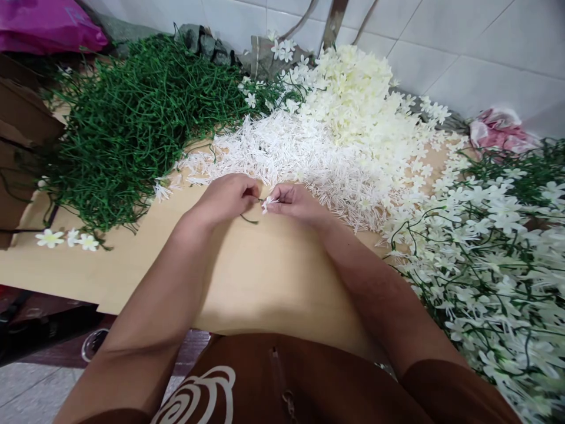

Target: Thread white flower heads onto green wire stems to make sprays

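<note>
Thumb and forefinger of the person's left hand (227, 197), near the middle of the frame, are pinched close together at a thin green stem (250, 220), whose tail shows just below that hand; the grip itself is partly hidden by the fingers. Just to its right in the frame, the right hand (296, 204) holds a small white flower piece (267, 204) between the tips of thumb and forefinger, facing the left fingertips, with only a narrow gap between the two hands. Whether stem and flower piece touch cannot be told.

Both hands are over a tan tabletop (273, 265). Just beyond them, at upper centre, white stamen sprigs (282, 147) lie in a broad heap, which runs into a mound of cream blossoms (357, 100) towards the upper right. A tangled pile of green stems (132, 129) fills the upper left, near brown cardboard boxes (24, 106) at the left edge and a magenta bag (48, 26) in the corner. Three loose blossoms (50, 238) lie at left, below the green pile. White flowers on green stems (498, 277) crowd the lower right.
</note>
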Demonstrator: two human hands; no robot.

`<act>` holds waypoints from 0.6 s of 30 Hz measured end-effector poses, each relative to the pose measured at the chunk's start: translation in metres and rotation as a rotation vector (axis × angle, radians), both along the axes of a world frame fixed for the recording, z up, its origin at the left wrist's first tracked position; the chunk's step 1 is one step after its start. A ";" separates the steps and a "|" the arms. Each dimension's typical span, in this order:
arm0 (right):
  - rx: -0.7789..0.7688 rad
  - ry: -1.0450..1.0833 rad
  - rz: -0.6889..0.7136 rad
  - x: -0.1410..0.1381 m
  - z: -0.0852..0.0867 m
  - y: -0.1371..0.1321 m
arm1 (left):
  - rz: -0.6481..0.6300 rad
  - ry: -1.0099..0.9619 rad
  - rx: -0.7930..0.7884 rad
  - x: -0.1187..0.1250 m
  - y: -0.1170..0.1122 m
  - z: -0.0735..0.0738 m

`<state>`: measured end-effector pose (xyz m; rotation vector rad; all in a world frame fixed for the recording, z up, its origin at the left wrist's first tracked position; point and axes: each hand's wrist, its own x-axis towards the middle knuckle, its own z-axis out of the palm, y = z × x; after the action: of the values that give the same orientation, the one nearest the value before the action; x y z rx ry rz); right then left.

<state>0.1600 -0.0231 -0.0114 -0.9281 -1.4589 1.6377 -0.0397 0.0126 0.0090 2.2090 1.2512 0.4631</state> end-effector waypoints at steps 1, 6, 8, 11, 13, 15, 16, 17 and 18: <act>0.001 0.008 -0.075 0.002 -0.001 0.000 | 0.003 -0.015 0.007 0.001 0.000 -0.001; -0.040 0.039 -0.226 0.014 0.002 0.002 | 0.081 -0.157 -0.083 0.006 -0.002 -0.003; -0.028 0.027 -0.213 0.015 0.004 0.003 | 0.114 -0.270 -0.147 0.009 -0.003 -0.003; 0.023 0.040 -0.228 0.016 0.004 0.005 | 0.140 -0.438 -0.292 0.018 -0.006 -0.001; 0.038 0.051 -0.248 0.016 0.002 0.007 | 0.153 -0.487 -0.374 0.024 -0.008 0.001; 0.040 0.051 -0.262 0.016 0.000 0.009 | 0.169 -0.510 -0.404 0.029 -0.009 0.002; 0.043 0.049 -0.269 0.016 -0.001 0.010 | 0.177 -0.523 -0.402 0.030 -0.009 0.001; 0.048 0.049 -0.276 0.016 -0.003 0.010 | 0.184 -0.539 -0.396 0.031 -0.009 0.001; 0.054 0.049 -0.282 0.016 -0.004 0.010 | 0.193 -0.555 -0.390 0.031 -0.008 0.000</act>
<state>0.1763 -0.0130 -0.0149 -1.0056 -1.2686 1.3983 -0.0083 0.0044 0.0088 1.5012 1.1297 0.7710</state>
